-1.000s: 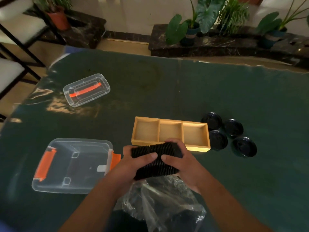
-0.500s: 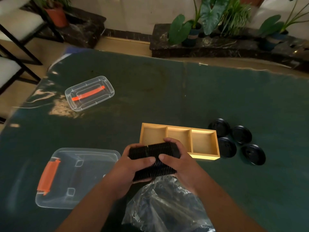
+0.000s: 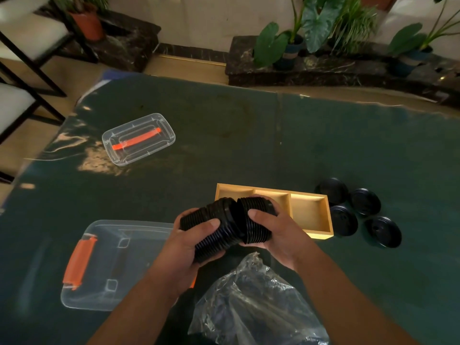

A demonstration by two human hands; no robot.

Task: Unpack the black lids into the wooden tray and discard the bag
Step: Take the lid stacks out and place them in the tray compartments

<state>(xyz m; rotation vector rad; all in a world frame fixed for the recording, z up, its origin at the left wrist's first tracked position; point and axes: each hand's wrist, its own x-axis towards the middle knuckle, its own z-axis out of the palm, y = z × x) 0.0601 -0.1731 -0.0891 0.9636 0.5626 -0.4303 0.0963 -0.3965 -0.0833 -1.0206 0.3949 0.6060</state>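
Since the earlier frame, the stack of black lids [image 3: 224,226] was bent open at its middle; half a second before, it was held as one straight roll. A gap was now seen between a left part and a right part, the two angled against each other.

The left hand [image 3: 185,247] was closed around the left part, thumb over the top, fingers beneath. The right hand [image 3: 278,232] was closed around the right part in the same manner. Both grips were wrapped firmly on the lids, with nothing else held.

The stack was held in the air just in front of the wooden tray [image 3: 321,235], over its near left corner. All that showed of the tray's three compartments was bare; the left one was partly hidden by the lids. Four loose lids [image 3: 359,214] were noted on the surface just right of the tray, apart from it.

The clear plastic bag [image 3: 256,302] lay crumpled on the surface below the wrists, released. A clear bin [image 3: 104,265] with orange latches was noted to the left, its clear cover [image 3: 138,139] further back.

Step judged in hand: the stack was being split into portions. The next move was judged to call for one portion being carried over a compartment and lowered in. The bag was not yet discarded.
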